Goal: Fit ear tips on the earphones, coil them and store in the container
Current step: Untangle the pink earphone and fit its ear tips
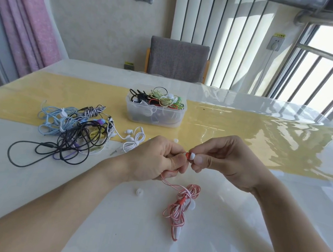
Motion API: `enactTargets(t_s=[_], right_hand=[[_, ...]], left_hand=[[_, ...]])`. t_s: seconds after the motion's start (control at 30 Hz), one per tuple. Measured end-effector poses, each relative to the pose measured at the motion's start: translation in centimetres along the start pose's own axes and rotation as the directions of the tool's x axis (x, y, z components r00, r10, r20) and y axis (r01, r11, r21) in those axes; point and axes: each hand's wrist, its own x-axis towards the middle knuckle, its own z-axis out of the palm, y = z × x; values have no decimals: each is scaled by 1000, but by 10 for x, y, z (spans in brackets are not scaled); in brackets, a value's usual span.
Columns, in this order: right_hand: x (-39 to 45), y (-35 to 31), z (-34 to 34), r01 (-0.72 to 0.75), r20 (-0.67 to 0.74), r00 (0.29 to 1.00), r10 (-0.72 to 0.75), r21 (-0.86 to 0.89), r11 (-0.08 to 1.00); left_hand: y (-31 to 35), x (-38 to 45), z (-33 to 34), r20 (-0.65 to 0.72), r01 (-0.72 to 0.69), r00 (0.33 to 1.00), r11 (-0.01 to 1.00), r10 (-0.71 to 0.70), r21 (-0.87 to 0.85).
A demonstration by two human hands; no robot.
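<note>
At the bottom centre of the frame, a red and white earphone cable (181, 208) is lying bunched on the glossy white table (25, 192), one strand rising into the left hand (154, 160). Just left of the bunch, a loose white ear tip (139, 191) is sitting on the table. At mid-frame, the left hand's curled fingers are gripping the cable and pinching the red earbud (187, 155), while the right hand (226, 161) is pinching a white ear tip (192, 156) against it with thumb and fingertips. Left of the hands, a pile of tangled earphones (72, 128) in blue, black, white and purple is spreading across the table and the yellow runner (225, 121). Farther back, at centre, a clear plastic container (154, 113) is standing on the runner, holding coiled earphones (160, 99) in green, black, red and white, heaped to its rim. Beyond the table, a grey chair (177, 59) is facing the wall.
</note>
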Motion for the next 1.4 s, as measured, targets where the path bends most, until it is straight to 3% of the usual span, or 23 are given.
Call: enactTargets(t_s=[0.67,0.9,1.17,1.33,1.4], right_hand=[[2,7,-2,-33,34,999,31,60,998],[3,11,4,-53,-45,998,53,16,998],[3,10,6,-1,-122,992,-22,-182,983],[3,8,11,-5,-128,991,-28,-252,968],[2,6,11,4,-142,989,-38,-232,973]], left_hand=[[2,-2,0,-32,-16,999,996,19,88],[-5,1,0,-153,-26,986,967,67,255],[-6,3,2,-174,33,985,984,-2,176],[-9,3,8,-175,59,985,954,-7,295],[-9,2,11,-132,19,991,977,9,211]])
